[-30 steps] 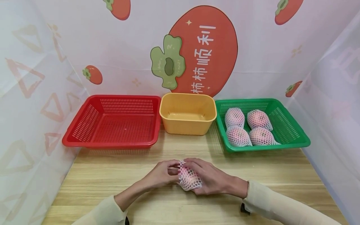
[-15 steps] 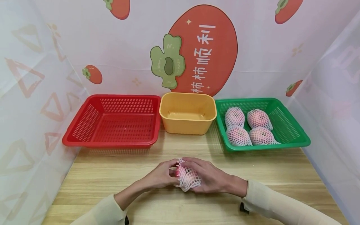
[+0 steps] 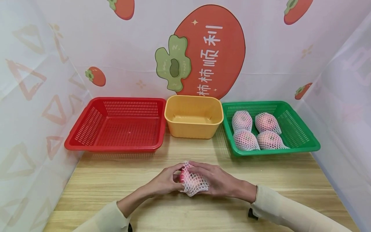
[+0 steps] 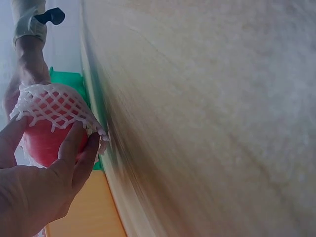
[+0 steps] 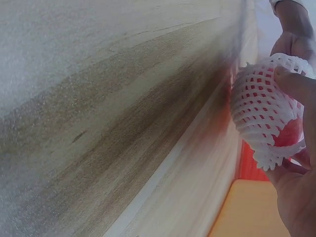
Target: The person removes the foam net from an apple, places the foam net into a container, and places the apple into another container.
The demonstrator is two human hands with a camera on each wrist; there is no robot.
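Observation:
Both hands hold a round red fruit (image 4: 44,144) partly covered by a white foam net sleeve (image 3: 195,185), low over the table's front middle. My left hand (image 3: 163,182) grips the fruit's bare left end, thumb and fingers at the ragged edge of the net. From the other side my right hand (image 3: 222,182) wraps the netted part, its thumb lying over the mesh in the right wrist view. Smooth red skin shows below the net edge in the left wrist view, and the net (image 5: 256,101) hangs loose at its lower edge in the right wrist view.
A red basket (image 3: 116,149) stands at the back left. Beside it is a yellow bin (image 3: 191,131). At the back right, a green basket (image 3: 301,137) holds several netted fruits (image 3: 244,140). Printed cloth walls (image 3: 130,48) enclose the wooden table (image 3: 110,174).
The net has shifted to the right along the fruit, baring more red skin by the left hand. The fingers have adjusted slightly; the baskets and bin have stayed put.

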